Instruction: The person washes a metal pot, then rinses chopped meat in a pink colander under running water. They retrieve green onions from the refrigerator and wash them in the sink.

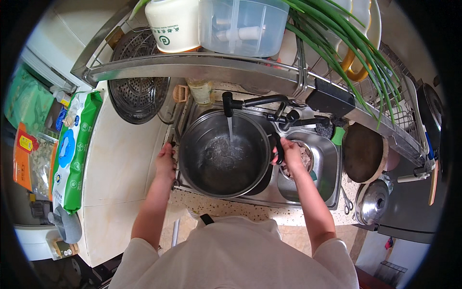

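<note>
A large metal pot (223, 177) sits under the black faucet (261, 101), over the left basin of the sink. Water streams from the spout into the pot, and the surface ripples where it lands. My right hand (290, 153) grips the black side handle (279, 148) of the pot. On the pot's left, my left hand (166, 160) is closed at the edge of the sink beside the wall; whether it holds the other handle cannot be seen. Behind my right hand, a metal bowl with pieces of pale meat (306, 159) stands in the right basin (326, 173).
A metal dish rack (195, 67) with containers and green onions (335, 43) spans above the sink. Right of the sink are a wok (362, 151), a pot lid (371, 202) and scissors (347, 204). A green wipes pack (74, 151) lies on the left ledge.
</note>
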`<state>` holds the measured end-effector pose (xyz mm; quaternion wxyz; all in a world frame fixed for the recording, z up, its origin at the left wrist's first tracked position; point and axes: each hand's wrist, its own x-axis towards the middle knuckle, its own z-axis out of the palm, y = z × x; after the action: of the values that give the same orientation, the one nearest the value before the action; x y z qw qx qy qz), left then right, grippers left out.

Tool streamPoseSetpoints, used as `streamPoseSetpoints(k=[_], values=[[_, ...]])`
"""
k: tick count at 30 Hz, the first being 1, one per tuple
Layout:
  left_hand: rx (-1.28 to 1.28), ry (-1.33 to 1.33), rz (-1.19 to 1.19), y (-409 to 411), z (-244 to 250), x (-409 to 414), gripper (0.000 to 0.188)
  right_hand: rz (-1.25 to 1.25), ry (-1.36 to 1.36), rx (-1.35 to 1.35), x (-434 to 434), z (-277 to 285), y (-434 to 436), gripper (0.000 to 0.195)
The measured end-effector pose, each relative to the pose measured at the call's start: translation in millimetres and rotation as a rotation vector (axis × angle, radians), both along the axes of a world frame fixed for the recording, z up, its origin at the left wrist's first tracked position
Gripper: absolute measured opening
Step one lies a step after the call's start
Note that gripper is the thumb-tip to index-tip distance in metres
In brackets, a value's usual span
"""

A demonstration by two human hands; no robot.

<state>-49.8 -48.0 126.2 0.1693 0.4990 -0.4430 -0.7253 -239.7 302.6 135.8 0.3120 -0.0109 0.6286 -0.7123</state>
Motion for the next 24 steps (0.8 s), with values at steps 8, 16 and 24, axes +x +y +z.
streamPoseSetpoints(k=[8, 16, 24], values=[[0.259, 0.11, 0.09, 26.8, 26.0, 16.2, 0.017, -0.057, -0.1, 0.21, -35.7, -35.3, -4.2, 0.048], [0.203, 0.278, 0.148, 57.5, 40.6, -0.6, 0.02, -0.122, 0.0, 0.305, -92.1, -56.6, -22.9, 0.07], [0.313, 0.325, 0.147, 58.6, 60.2, 8.8, 0.016, -0.109, -0.214, 0.174, -85.1, -71.4, -32.1, 0.055]])
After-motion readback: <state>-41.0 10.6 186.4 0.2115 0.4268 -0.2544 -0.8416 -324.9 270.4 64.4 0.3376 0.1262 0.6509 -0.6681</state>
